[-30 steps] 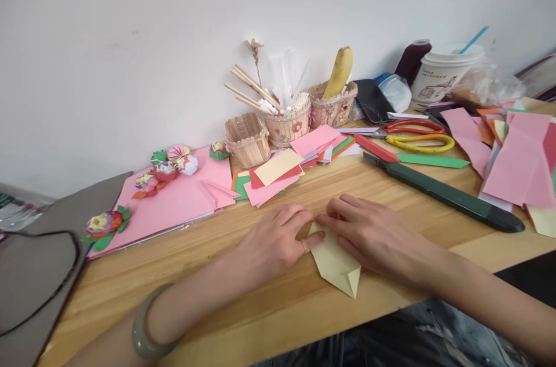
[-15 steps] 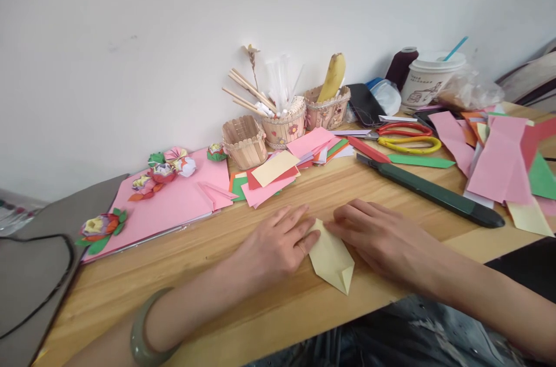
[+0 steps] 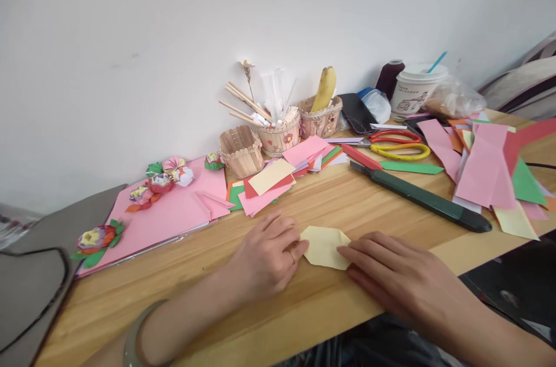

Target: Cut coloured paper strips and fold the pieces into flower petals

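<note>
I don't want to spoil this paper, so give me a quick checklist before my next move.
1. Left hand on the paper: ok, thumb at its left end.
2. Right hand on the paper: ok, fingertips at its right end.
3. Paper fully flat on the table: cannot tell from this angle.
4. Cutter apart from the paper: ok, it lies beyond the right hand.
5. Scissors put away: not ok, they lie out behind the cutter.
6. Cup away from the paper: ok, it stands at the back right, lid on.

Banana (image 3: pixel 325 89) in a decorated basket (image 3: pixel 320 123)
</note>
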`<state>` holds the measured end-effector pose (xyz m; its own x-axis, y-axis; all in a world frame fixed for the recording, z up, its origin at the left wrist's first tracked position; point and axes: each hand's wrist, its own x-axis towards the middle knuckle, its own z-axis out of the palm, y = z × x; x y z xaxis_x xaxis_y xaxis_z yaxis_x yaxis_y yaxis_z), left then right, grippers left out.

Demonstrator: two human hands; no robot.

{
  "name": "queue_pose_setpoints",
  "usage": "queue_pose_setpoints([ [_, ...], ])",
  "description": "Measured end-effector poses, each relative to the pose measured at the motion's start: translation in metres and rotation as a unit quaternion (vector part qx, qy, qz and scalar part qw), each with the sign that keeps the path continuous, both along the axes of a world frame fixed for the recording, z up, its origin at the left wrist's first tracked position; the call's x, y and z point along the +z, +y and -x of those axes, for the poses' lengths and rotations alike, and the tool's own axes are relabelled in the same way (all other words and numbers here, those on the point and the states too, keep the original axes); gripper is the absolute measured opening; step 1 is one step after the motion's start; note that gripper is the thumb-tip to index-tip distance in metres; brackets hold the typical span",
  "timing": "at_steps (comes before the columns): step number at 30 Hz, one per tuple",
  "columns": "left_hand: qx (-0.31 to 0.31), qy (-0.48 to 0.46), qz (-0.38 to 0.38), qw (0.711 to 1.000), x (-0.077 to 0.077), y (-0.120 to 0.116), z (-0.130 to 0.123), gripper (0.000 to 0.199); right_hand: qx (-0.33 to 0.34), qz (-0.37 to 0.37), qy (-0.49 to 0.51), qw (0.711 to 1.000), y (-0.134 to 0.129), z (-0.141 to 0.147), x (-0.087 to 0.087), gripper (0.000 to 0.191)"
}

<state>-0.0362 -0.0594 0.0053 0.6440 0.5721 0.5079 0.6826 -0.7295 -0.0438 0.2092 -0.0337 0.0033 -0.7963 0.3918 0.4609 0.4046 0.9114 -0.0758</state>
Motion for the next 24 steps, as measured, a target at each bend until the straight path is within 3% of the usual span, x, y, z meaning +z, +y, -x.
queue_pose_setpoints([
  [3,-0.013,-0.025,0.005,1.0,0.001,-0.001,-0.002,0.014,0.01,-0.008,-0.005,1.0,0.01,-0.002,-0.005,0.02],
  [12,-0.008,-0.07,0.052,0.996,-0.003,0.0,-0.007,0.012,0.0,0.119,0.052,0.991,0.017,-0.003,-0.007,0.013],
  [18,-0.01,-0.094,0.121,0.988,-0.001,0.004,-0.008,0.012,-0.015,0.184,0.07,0.98,0.021,-0.003,-0.009,0.015],
  [24,0.057,-0.194,0.225,0.953,0.0,-0.005,-0.014,0.011,-0.046,0.224,0.096,0.969,0.017,0.0,-0.007,0.019],
])
